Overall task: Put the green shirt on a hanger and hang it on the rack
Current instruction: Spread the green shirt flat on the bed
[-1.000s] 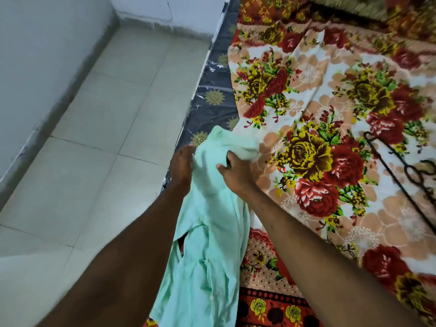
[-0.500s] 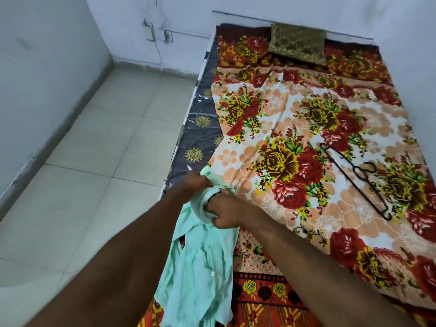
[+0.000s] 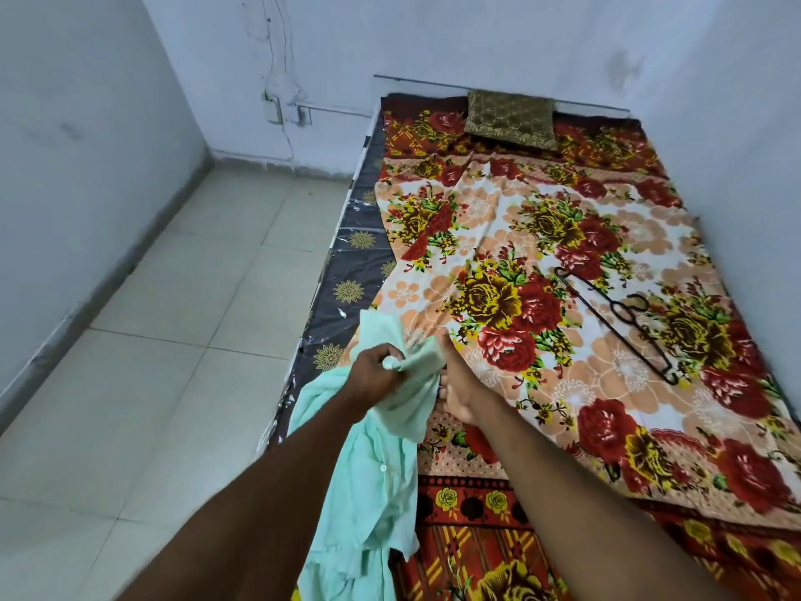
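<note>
Left hand (image 3: 376, 377) is fisted round a bunched upper part of the shirt (image 3: 381, 479), holding it up over the bed's near left edge. The rest of the cloth hangs down past the edge, button strip showing. It is probably gripped high so the garment drops open and the collar can be found.

Right hand (image 3: 459, 386) is just beside the bunch, touching its edge. Cannot tell whether its fingers pinch cloth or lie loose.

Hanger (image 3: 615, 325), dark wire, lies flat on the bedspread (image 3: 498, 219), to the right and well apart from both hands.

Judgement: shirt not yet on hanger; the right hand is the nearer one to fetch it. Rack not in view.
</note>
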